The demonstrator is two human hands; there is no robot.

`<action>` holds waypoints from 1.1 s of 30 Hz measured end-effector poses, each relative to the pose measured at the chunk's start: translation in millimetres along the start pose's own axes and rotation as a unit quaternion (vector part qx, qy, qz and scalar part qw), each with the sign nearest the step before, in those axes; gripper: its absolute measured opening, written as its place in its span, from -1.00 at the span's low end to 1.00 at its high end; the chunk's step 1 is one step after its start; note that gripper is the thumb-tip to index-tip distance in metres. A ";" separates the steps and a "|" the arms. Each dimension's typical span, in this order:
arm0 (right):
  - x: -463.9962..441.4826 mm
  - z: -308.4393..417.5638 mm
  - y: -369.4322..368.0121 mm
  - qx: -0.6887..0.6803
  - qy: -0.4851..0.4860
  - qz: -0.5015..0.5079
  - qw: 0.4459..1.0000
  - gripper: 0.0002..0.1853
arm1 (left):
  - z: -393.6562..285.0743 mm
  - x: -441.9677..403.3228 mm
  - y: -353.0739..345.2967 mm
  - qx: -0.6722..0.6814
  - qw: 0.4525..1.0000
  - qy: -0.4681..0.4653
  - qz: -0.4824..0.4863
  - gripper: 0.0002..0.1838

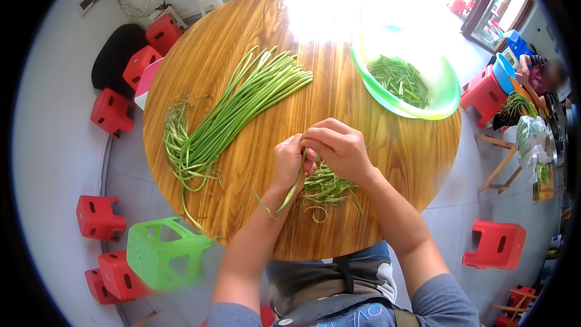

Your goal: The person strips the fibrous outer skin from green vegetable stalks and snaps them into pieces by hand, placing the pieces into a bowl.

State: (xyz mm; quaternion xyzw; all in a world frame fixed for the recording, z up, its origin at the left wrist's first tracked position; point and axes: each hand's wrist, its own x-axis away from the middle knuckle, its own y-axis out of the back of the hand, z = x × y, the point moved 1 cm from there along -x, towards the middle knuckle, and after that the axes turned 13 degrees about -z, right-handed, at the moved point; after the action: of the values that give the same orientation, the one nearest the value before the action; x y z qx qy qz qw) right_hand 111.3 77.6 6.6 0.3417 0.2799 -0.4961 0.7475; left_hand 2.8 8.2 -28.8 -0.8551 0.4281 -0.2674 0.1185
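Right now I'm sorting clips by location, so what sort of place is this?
Probably a small eatery's dining area, though it could be a home. It has a large round wooden table, many red plastic stools set about the floor, and a big green bowl of cut green stems.

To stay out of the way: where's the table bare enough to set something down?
Bare wood lies between the garlic scapes and the plastic basin, and between basin and right forearm. It is crowded around the left hand, right hand and trimmings.
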 end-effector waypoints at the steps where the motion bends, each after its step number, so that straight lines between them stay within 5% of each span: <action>1: -0.4 1.0 -0.5 -0.009 -0.014 -0.020 1.000 -0.90 | -0.7 -0.2 1.3 0.015 1.000 -0.005 0.002 -0.74; 10: -3.7 -3.4 3.6 0.063 -0.007 -0.056 0.996 -0.92 | -16.6 6.5 -6.3 0.001 0.992 0.082 0.095 -0.77; 12: -6.0 -6.8 4.4 0.052 -0.003 -0.061 0.997 -0.91 | -20.5 5.3 -1.8 -0.007 0.995 0.007 0.097 -0.76; 21: -13.7 -4.2 24.7 0.017 -0.249 -0.001 0.968 -0.90 | -30.2 1.7 5.8 0.162 0.971 -0.030 0.172 -0.78; 23: -20.7 -10.0 37.1 0.095 -0.161 -0.109 0.976 -0.84 | -27.2 -5.5 10.1 0.233 0.961 0.020 0.151 -0.77; 26: -40.3 -5.9 63.8 0.173 -0.174 -0.261 0.934 -0.83 | -31.2 2.6 3.6 0.180 0.977 0.037 0.111 -0.77; 33: -66.0 -40.9 109.2 0.519 0.064 -0.176 0.834 -0.61 | -33.5 13.7 -8.8 0.009 0.997 -0.005 0.071 -0.74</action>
State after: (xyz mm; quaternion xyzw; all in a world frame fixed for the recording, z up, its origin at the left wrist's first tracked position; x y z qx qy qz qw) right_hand 186.8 176.1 57.1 0.6553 0.0836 -0.6689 0.3407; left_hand -3.4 3.5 7.7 -0.8228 0.4845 -0.2583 0.1466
